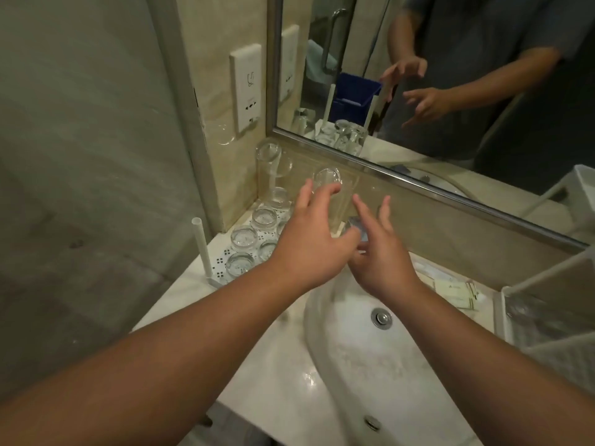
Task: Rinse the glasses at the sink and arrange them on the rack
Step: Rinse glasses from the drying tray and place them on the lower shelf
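Both hands (pixel 341 243) open beside upright inverted glass (pixel 331 197).

No text is readable (packets (pixel 455 292) carry only blurred marks).

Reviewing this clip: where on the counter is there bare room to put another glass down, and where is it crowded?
Bare marble counter lies left of the basin, in front of the rack. The rack's near-left corner by the white post looks free. Its back half is crowded with upturned glasses, and both hands, left and right, hover there. Right of the basin, packets and a white basket fill the counter.
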Tool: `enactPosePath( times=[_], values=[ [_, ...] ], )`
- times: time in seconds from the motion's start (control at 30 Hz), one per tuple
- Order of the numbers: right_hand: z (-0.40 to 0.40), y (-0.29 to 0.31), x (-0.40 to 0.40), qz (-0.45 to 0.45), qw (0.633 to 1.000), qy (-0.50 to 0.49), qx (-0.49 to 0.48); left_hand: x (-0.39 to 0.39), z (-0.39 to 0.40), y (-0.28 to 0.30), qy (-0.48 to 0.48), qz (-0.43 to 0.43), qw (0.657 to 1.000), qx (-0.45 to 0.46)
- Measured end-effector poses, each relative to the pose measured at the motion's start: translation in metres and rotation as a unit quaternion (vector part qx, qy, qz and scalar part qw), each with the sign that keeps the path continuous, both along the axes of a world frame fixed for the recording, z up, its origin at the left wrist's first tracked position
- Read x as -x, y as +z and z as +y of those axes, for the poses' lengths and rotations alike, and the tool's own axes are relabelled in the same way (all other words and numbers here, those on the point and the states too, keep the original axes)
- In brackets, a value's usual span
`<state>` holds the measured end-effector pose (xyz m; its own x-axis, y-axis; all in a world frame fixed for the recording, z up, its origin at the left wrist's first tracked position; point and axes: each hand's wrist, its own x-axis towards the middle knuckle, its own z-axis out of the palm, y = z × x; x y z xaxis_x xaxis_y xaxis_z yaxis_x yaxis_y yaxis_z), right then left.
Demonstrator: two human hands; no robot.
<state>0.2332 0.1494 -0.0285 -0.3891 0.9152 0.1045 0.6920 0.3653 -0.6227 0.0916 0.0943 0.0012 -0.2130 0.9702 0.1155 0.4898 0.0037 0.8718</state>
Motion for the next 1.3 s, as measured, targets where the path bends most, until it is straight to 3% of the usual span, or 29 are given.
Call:
enactPosePath(
  times=[0.2,0.3,0.53,0.63,0.83,1.03,1.3],
  values=[
    [0.030,-0.002,0.027,0.045,0.998,-0.030,-0.036,0.031,0.020,-0.004,0.015,0.031,0.999,-0.010],
    [0.051,-0.005,0.039,0.022,0.998,-0.045,-0.045,0.048,0.030,-0.010,0.027,0.045,0.999,0.011],
    [0.105,0.003,0.073,-0.129,0.986,-0.034,-0.099,0.076,0.051,-0.027,0.025,0.020,0.998,0.060],
    [0.123,0.008,0.086,-0.217,0.965,0.008,-0.145,0.083,0.060,-0.034,0.028,0.030,0.997,0.069],
    [0.147,0.009,0.106,-0.352,0.924,0.044,-0.143,0.090,0.073,-0.046,0.030,0.031,0.996,0.082],
    [0.157,0.003,0.103,-0.373,0.918,0.063,-0.117,0.087,0.082,-0.053,0.031,0.002,0.995,0.098],
    [0.158,-0.006,0.097,-0.311,0.942,0.054,-0.113,0.080,0.082,-0.050,0.038,-0.031,0.994,0.095]
  ],
)
